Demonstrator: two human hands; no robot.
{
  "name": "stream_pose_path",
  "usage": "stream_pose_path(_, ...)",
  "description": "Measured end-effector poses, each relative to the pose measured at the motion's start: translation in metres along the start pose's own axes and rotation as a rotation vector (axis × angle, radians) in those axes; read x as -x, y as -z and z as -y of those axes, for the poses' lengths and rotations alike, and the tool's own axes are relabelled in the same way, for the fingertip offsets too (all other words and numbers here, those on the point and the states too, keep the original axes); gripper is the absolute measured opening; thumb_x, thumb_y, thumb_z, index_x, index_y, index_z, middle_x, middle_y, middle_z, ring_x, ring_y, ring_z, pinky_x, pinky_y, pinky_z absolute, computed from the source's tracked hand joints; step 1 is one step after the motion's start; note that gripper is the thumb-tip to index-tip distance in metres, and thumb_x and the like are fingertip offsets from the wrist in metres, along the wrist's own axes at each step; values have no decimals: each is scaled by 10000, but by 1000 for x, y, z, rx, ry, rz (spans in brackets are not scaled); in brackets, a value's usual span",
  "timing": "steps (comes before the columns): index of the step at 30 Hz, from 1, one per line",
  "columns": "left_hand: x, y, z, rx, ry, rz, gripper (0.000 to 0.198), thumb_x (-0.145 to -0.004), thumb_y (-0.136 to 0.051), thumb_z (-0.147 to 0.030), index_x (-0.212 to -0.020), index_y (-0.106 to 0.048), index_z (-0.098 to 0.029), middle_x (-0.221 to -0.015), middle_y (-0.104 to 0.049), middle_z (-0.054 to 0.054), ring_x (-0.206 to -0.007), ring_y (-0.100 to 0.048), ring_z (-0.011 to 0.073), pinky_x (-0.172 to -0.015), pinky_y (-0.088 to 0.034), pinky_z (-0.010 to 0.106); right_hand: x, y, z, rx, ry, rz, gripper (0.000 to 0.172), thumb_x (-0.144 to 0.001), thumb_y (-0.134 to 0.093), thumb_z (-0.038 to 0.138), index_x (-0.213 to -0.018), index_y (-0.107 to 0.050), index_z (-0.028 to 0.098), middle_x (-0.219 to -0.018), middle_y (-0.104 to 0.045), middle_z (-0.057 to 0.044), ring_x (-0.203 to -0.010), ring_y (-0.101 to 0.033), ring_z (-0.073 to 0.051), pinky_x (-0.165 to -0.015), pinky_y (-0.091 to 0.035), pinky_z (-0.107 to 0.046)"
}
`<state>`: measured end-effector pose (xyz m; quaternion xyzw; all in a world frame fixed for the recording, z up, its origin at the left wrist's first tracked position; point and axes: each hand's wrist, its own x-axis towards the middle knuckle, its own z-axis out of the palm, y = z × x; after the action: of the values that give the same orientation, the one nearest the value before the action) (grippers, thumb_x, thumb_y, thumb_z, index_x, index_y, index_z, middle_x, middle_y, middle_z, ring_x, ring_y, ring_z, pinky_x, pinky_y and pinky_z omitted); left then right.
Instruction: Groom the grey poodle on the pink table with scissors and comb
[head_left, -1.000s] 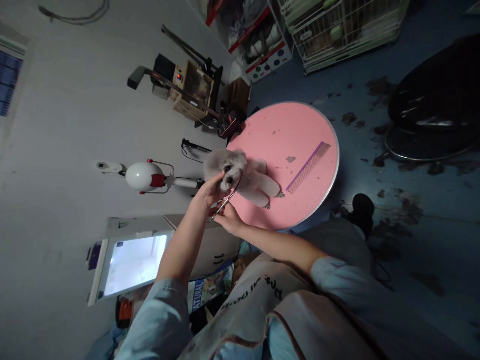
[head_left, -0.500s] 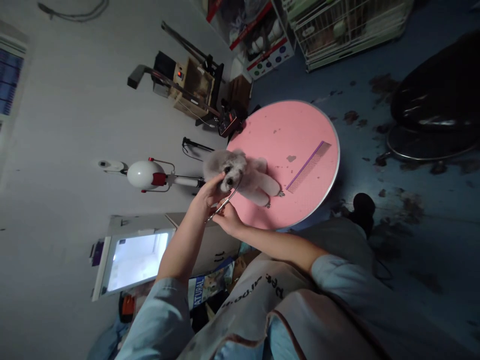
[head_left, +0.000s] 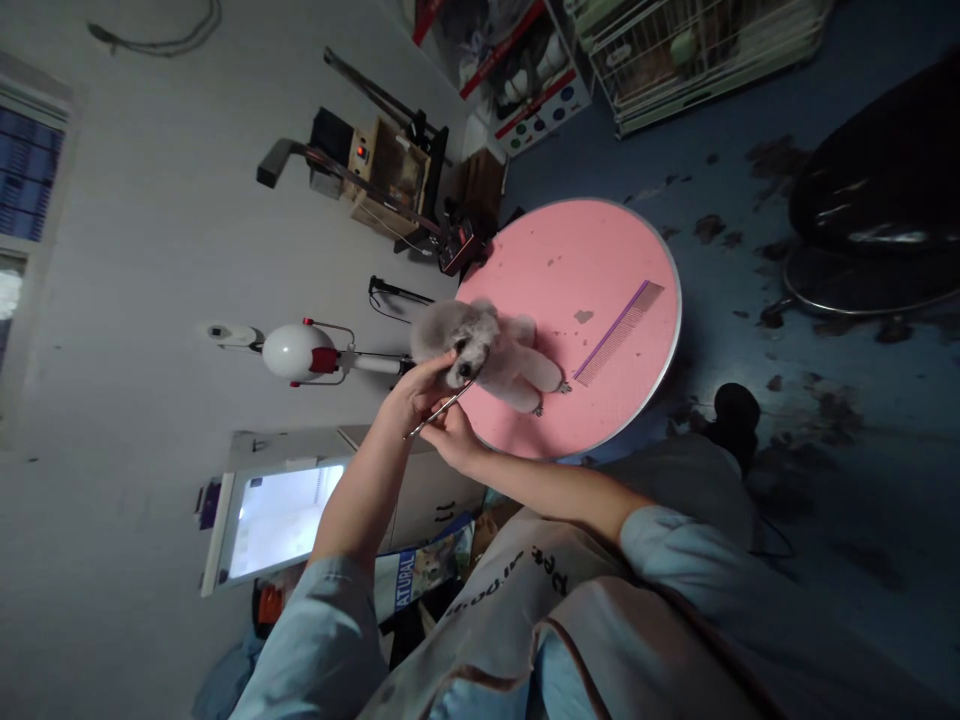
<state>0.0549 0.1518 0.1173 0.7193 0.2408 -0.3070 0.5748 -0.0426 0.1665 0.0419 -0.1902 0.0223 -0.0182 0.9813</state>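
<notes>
A small grey-white curly dog (head_left: 517, 365) is on the pink round table (head_left: 555, 260), its front paws towards a comb. My left hand (head_left: 427, 385) is closed around the side of the dog's head, fingers against its cheek below the eye. In my right hand (head_left: 454, 437), fingers curled, is a pair of slim metal scissors (head_left: 442, 410), the tip close to the dog's chin. Whether the blades touch fur I cannot tell. A long metal comb (head_left: 622, 335) with a purple spine lies on the table, apart from both hands.
Tufts of cut hair dot the table and the blue floor (head_left: 720, 180). A black stool (head_left: 885, 200) stands at the right, a wire cage (head_left: 697, 60) at the top. Beside the table are a white globe on a stand (head_left: 292, 352) and a lit white cabinet (head_left: 285, 520).
The scissors have drawn back slightly from beside the dog's mouth to below its chin. My left hand keeps its hold on the head. The whole view has shifted a little.
</notes>
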Motion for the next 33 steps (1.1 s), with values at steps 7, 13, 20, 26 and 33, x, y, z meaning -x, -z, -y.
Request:
stream_pose_path(7, 5, -7, -1, -8, 33, 21, 167, -910, -546, -162, -957, -678, -71, -865, -708, 92, -759, -674, 146, -804, -553, 254, 4, 0, 2, -31, -37, 10, 423, -599, -720, 292, -863, -393, 248, -722, -531, 71, -630, -499, -119, -594, -402, -256)
stream_pose_path(13, 5, -9, 0, -6, 54, 58, 163, -865, -614, -158, -991, -672, -73, -878, -708, 99, -777, -676, 164, -834, -543, 272, 5, -1, 7, 40, 5, -37, 342, -627, -674, 260, -799, -379, 248, -657, -483, 87, -593, -466, -111, -575, -373, -250)
stream_pose_path(20, 4, -11, -3, -45, 15, -49, 199, -884, -571, -151, -1062, -645, -99, -862, -703, 64, -750, -651, 134, -796, -528, 254, 9, 4, 2, 53, -23, -31, 338, -612, -669, 232, -795, -385, 254, -629, -509, 96, -576, -498, -121, -558, -379, -254)
stream_pose_path(26, 1, -5, -6, -71, -26, -67, 107, -860, -623, -166, -964, -609, -148, -785, -674, 7, -695, -614, 111, -683, -482, 224, 13, 6, -7, -80, -91, 65, 366, -606, -653, 187, -835, -375, 255, -747, -674, 55, -677, -636, -148, -629, -449, -270)
stream_pose_path(33, -1, -2, -5, -51, -35, -13, 148, -805, -692, -174, -921, -609, -135, -789, -670, 35, -681, -629, 131, -647, -481, 230, 6, 10, -11, -17, -89, 36, 369, -616, -679, 182, -836, -391, 252, -788, -697, 37, -726, -668, -155, -676, -486, -290)
